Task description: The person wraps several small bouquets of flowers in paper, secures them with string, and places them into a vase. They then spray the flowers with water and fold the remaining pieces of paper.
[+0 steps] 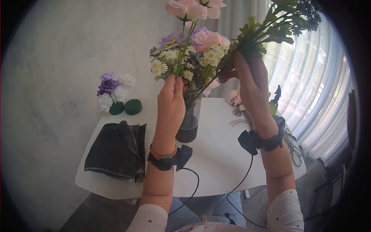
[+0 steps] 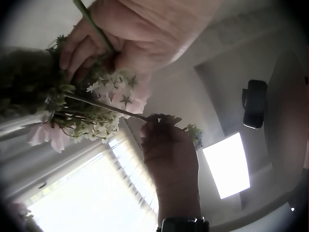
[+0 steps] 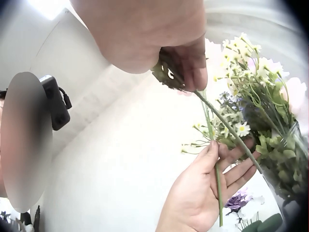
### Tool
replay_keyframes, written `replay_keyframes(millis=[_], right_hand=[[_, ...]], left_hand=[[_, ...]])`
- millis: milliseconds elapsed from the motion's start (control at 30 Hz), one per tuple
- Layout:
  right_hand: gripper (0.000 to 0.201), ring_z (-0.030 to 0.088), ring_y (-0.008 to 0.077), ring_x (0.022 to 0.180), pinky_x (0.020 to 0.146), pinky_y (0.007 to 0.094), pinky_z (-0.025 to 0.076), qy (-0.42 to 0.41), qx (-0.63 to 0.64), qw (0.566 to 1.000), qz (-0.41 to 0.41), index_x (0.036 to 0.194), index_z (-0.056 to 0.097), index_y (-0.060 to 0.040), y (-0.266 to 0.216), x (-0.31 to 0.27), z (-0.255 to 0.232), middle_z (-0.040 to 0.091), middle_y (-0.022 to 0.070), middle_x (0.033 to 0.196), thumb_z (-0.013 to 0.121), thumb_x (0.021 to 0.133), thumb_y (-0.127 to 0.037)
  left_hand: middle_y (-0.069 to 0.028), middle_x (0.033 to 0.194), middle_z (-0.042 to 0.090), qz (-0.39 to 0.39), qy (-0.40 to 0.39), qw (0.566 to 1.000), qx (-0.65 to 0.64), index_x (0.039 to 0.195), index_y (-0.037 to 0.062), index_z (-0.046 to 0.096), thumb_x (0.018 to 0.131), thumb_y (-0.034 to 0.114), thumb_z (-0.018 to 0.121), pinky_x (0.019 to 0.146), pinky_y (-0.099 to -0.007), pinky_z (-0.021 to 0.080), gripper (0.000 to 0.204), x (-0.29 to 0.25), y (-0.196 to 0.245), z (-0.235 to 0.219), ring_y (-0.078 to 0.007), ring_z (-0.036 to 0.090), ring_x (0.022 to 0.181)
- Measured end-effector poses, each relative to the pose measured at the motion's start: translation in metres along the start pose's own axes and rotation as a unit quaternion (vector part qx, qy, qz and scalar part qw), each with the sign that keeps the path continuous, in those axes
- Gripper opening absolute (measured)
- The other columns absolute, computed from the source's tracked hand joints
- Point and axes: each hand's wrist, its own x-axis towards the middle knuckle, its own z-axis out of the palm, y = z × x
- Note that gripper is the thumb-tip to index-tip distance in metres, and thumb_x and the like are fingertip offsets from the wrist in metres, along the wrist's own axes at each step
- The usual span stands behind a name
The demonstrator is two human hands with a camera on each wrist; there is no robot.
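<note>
In the head view my left hand (image 1: 170,100) pinches the thin green stems (image 1: 181,50) of pink artificial flowers (image 1: 188,9), held upright before the bouquet. My right hand (image 1: 253,83) grips a leafy artificial spray (image 1: 266,33) with small dark blossoms, its top leaning right. Seen from the right wrist, the spray's stem (image 3: 227,123) slants past the left fingertips toward the vase. The glass vase (image 1: 193,116) stands between my hands, with dark liquid low inside. White daisies (image 1: 158,67) and pink and purple blooms fill it.
A black folded plastic sheet (image 1: 116,152) lies on the white table (image 1: 220,170) at left. Behind it are green foam blocks (image 1: 133,107) with purple and white flowers (image 1: 109,86). Pink flowers (image 1: 234,98) and a cord (image 1: 295,150) lie at right. Cables run from both wrist cameras.
</note>
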Motion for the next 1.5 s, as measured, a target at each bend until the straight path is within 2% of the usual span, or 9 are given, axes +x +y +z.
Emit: replay_keyframes(millis=[400,633,667,733,933,1133,1333,1433,1500], right_hand=[[0.016,0.062,0.0166,0.058,0.054,0.0293,0.049,0.067,-0.083,0.991,-0.083,0.097,0.050,0.0045,0.029,0.024,0.012,0.062,0.0114,0.071,0.047,0.095,-0.011],[0.027,0.056,0.0436,0.065,0.060,0.0479,0.044,-0.068,-0.249,0.966,0.028,0.081,0.050,0.0074,0.043,0.030,0.038,0.058,0.0265,0.069,0.052,0.090,-0.017],[0.027,0.056,0.0436,0.065,0.060,0.0479,0.044,-0.068,-0.249,0.966,0.028,0.081,0.050,0.0074,0.046,0.031,0.041,0.058,0.0265,0.069,0.052,0.090,-0.017],[0.031,0.065,0.0251,0.058,0.051,0.0354,0.047,-0.080,-0.307,0.947,-0.046,0.079,0.052,0.0074,0.053,0.034,0.045,0.060,0.0192,0.065,0.052,0.093,-0.020],[0.030,0.059,0.0444,0.073,0.067,0.0491,0.047,-0.170,-0.381,0.907,0.054,0.080,0.055,0.0070,0.070,0.019,0.050,0.060,0.0267,0.074,0.053,0.087,-0.022],[0.027,0.058,0.0421,0.080,0.071,0.0462,0.045,-0.290,-0.341,0.892,0.060,0.083,0.054,0.0083,0.084,0.006,0.037,0.059,0.0269,0.079,0.055,0.086,-0.018],[0.032,0.057,0.0445,0.077,0.069,0.0477,0.044,-0.085,-0.187,0.978,0.029,0.086,0.048,0.0057,0.070,0.005,0.044,0.060,0.0251,0.081,0.059,0.087,-0.024],[0.028,0.056,0.0439,0.082,0.072,0.0478,0.044,-0.127,-0.265,0.951,0.097,0.083,0.052,0.0062,0.068,0.008,0.039,0.060,0.0248,0.084,0.060,0.085,-0.020],[0.027,0.056,0.0424,0.079,0.071,0.0459,0.044,-0.149,-0.284,0.946,0.051,0.085,0.053,0.0071,0.084,0.004,0.036,0.058,0.0232,0.082,0.060,0.084,-0.019]], left_hand=[[-0.0079,0.087,0.051,-0.011,-0.007,0.998,-0.064,0.097,-0.0024,0.047,0.101,0.024,0.037,0.079,-0.0309,0.053,0.029,0.004,-0.005,-0.009,-0.0170,0.059,0.085],[-0.0078,0.088,0.051,-0.029,-0.002,0.995,-0.093,0.096,-0.0023,0.046,0.102,0.024,0.036,0.083,-0.0318,0.052,0.028,0.003,0.000,-0.008,-0.0155,0.056,0.082],[-0.0076,0.088,0.051,-0.026,0.000,0.996,-0.091,0.096,-0.0023,0.046,0.102,0.023,0.036,0.083,-0.0316,0.052,0.028,0.004,-0.002,-0.009,-0.0152,0.055,0.082],[-0.0068,0.086,0.051,-0.023,0.001,0.996,-0.091,0.095,-0.0018,0.046,0.102,0.023,0.036,0.083,-0.0317,0.052,0.028,0.006,-0.005,-0.010,-0.0145,0.055,0.081],[-0.0052,0.081,0.050,-0.017,0.010,1.000,-0.024,0.093,-0.0004,0.047,0.102,0.024,0.036,0.080,-0.0312,0.052,0.028,0.005,-0.004,-0.012,-0.0126,0.056,0.074],[-0.0059,0.080,0.050,-0.030,0.005,1.000,-0.008,0.095,-0.0004,0.048,0.102,0.026,0.036,0.076,-0.0313,0.052,0.030,0.006,-0.004,-0.013,-0.0141,0.058,0.072],[-0.0051,0.084,0.048,-0.029,0.020,0.996,-0.086,0.103,-0.0021,0.046,0.102,0.026,0.035,0.077,-0.0327,0.054,0.031,0.007,-0.007,-0.011,-0.0193,0.063,0.079],[-0.0057,0.087,0.048,-0.035,0.022,0.993,-0.106,0.107,-0.0028,0.045,0.102,0.027,0.035,0.078,-0.0332,0.055,0.032,0.007,-0.005,-0.010,-0.0216,0.064,0.081],[-0.0062,0.088,0.048,-0.035,0.022,0.993,-0.113,0.108,-0.0031,0.044,0.102,0.027,0.035,0.079,-0.0332,0.054,0.032,0.007,-0.005,-0.010,-0.0223,0.064,0.082]])
